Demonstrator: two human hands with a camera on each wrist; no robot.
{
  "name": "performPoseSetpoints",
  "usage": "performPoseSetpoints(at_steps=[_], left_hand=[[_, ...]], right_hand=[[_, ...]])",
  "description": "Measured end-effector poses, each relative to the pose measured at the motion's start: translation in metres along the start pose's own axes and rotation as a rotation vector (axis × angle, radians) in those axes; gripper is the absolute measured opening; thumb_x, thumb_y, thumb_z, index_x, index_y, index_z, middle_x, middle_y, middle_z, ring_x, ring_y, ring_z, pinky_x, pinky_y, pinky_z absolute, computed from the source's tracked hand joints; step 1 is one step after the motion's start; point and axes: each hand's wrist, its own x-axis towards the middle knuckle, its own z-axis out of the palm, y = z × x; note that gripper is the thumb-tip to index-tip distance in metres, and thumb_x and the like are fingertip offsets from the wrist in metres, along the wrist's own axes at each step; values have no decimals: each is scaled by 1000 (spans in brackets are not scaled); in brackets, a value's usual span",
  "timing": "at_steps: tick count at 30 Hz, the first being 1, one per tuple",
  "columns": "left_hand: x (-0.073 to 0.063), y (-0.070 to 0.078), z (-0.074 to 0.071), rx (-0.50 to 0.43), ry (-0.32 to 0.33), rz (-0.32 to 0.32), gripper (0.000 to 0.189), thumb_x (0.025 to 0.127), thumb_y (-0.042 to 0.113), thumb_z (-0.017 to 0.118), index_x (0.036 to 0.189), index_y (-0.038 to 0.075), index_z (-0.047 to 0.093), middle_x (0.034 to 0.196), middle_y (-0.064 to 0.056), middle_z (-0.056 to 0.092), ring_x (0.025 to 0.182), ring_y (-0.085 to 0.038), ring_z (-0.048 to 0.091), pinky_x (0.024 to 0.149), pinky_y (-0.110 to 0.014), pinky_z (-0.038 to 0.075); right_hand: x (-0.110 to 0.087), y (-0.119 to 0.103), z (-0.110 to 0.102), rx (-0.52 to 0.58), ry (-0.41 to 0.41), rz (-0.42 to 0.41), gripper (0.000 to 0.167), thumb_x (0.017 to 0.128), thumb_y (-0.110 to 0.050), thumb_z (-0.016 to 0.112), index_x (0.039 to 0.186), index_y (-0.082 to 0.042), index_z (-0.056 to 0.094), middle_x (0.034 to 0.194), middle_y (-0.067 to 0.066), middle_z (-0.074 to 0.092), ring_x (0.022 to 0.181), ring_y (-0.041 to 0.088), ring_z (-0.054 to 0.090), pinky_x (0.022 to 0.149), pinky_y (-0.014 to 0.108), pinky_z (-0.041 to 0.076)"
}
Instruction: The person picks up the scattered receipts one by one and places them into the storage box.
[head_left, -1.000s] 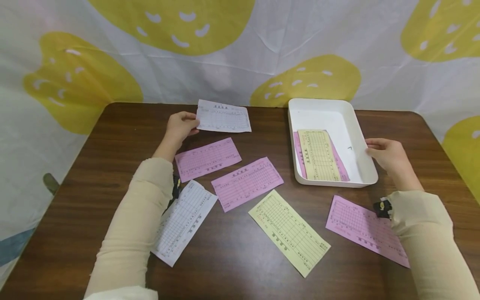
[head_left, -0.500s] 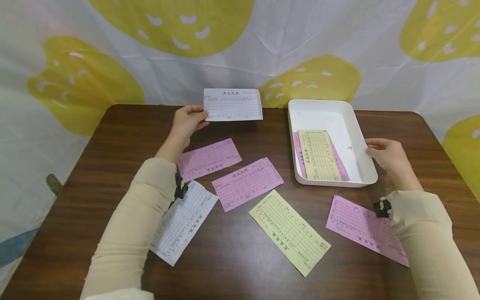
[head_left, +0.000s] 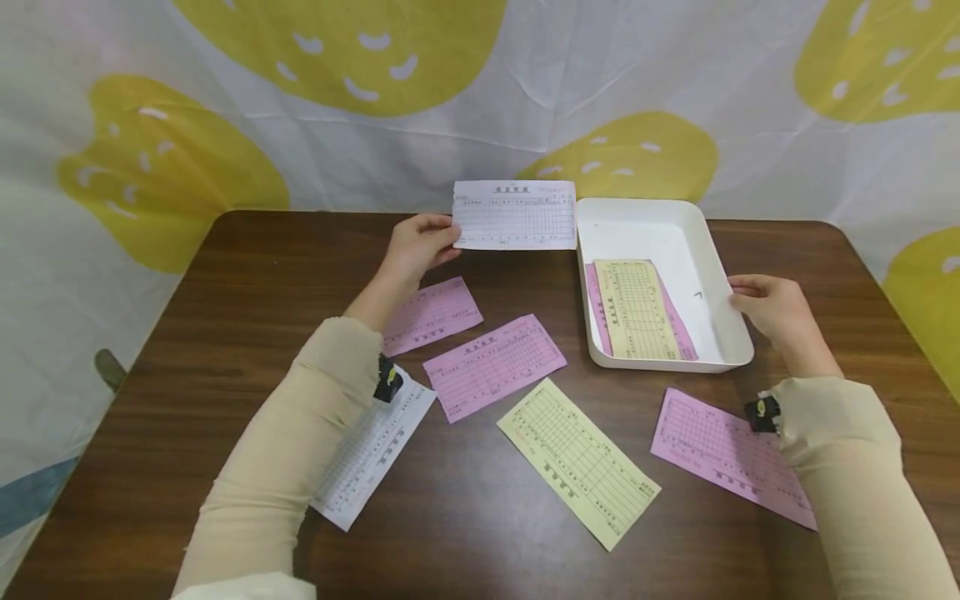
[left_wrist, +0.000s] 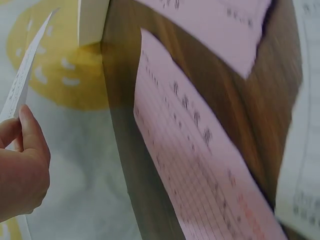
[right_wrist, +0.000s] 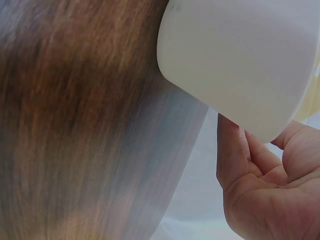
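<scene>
My left hand (head_left: pixel 415 248) pinches the left edge of a white receipt slip (head_left: pixel 514 215), raised above the far side of the table, its right edge overlapping the tray's left rim in the head view. Edge-on in the left wrist view, the same slip (left_wrist: pixel 29 65) extends from thumb and fingers. The right hand (head_left: pixel 780 315) grips the right wall of a shallow white tray (head_left: pixel 641 227); the right wrist view has its fingers (right_wrist: pixel 231 150) at the tray's outer wall (right_wrist: pixel 240 60). Inside the tray, a yellow slip (head_left: pixel 637 310) lies over pink paper (head_left: pixel 681 337).
Loose slips lie on the brown table (head_left: pixel 225 333): a pink slip (head_left: pixel 435 315) partly behind my left forearm, another pink slip (head_left: pixel 495 367), a white slip (head_left: pixel 375 462), a yellow slip (head_left: pixel 579 462), and a pink slip (head_left: pixel 727 450) partly under my right sleeve. A patterned cloth (head_left: pixel 420 154) hangs behind.
The left hand has lifted the white slip and carried it rightward toward the tray, turning it more level. The right hand and the tray have stayed in place.
</scene>
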Motion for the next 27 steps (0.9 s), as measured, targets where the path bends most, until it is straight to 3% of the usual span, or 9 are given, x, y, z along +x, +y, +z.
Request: performPoseSetpoints(at_steps=[12,19,27], left_hand=[[-11,-8,52,77,-131,11,30,92,2,59,120,-7,56,95,-6,58,67,-6,57,60,-9,54],[-17,-16,81,98,-187,-1,27,92,4,60,117,-4,59,93,-5,59,72,-8,58,65,-12,56],[-20,-27,108,123,-238,9,27,92,2,60,117,-7,59,115,-22,63,72,-8,58,73,-20,60]], right_hand=[[2,-1,1,-3,6,5,42,96,-14,49,132,9,49,120,27,56,75,-8,44,64,7,41],[1,0,1,3,5,17,44,97,-16,48,133,8,48,119,23,58,82,-1,49,64,12,44],[-1,-1,0,-2,-5,0,44,97,-17,48,133,9,49,121,27,55,76,-7,45,64,8,42]])
